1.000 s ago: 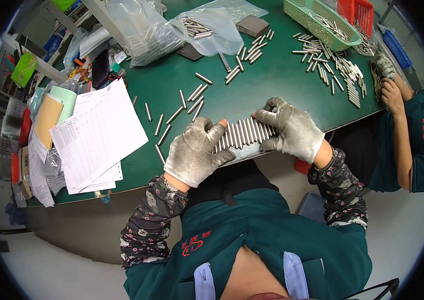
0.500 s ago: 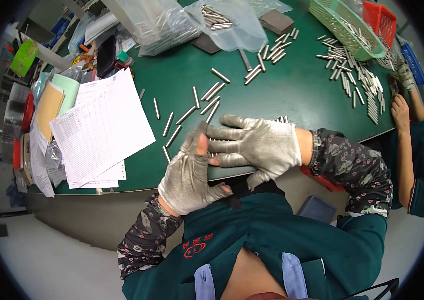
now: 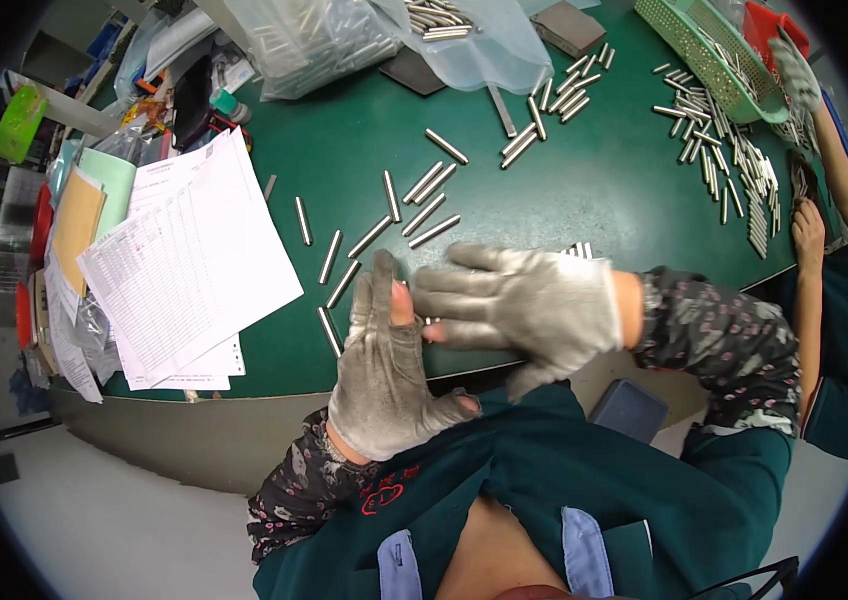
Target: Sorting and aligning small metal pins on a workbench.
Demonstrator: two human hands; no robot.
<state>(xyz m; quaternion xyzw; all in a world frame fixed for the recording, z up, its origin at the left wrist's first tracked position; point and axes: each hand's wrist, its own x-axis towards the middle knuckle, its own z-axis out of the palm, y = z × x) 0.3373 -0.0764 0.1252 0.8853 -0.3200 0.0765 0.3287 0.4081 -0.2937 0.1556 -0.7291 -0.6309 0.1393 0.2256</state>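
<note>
Grey-gloved right hand (image 3: 529, 305) lies flat over a row of pins (image 3: 581, 249), probably levelling them; left hand (image 3: 384, 365) stands open against its fingertips as a stop, gripping nothing.

left hand (image 3: 384, 375): wearing a grey knit cloth glove, matt and scuffed, fingertips cut away.
right hand (image 3: 524, 300): wearing the same grey cloth glove, looking worn and slightly fuzzy.
rods (image 3: 422, 205): showing as bare metal, smooth, catching light with a dull shine.
table (image 3: 594, 180): looking like a dark green mat surface, smooth and matt.
paper sheets (image 3: 189, 265): lying as thin white paper, matt, printed.
plastic bags (image 3: 344, 40): appearing as clear film, glossy and creased.
basket (image 3: 714, 45): looking like pale green perforated plastic.
sleeves (image 3: 714, 325): showing as soft patterned cloth, dark, matt.
</note>
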